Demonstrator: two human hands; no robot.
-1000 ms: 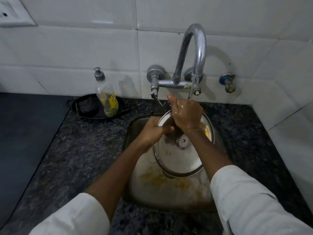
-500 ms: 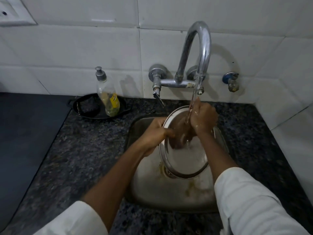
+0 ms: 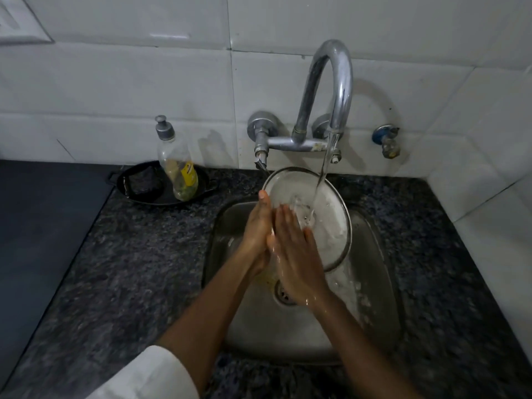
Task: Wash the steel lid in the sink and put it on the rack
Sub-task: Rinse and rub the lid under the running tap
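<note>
Fingers of the right hand lie straight and close together, flat on the steel lid. The left hand stands edge-on at the lid's left rim; I cannot tell whether its fingers curl behind. A dark speckled counter surrounds the sink, where the lid stands tilted under the running tap. Left of it, a black pan holds a soap bottle.

No legible text, brand or number anywhere; print on the yellow label of the soap bottle too blurred to read.
</note>
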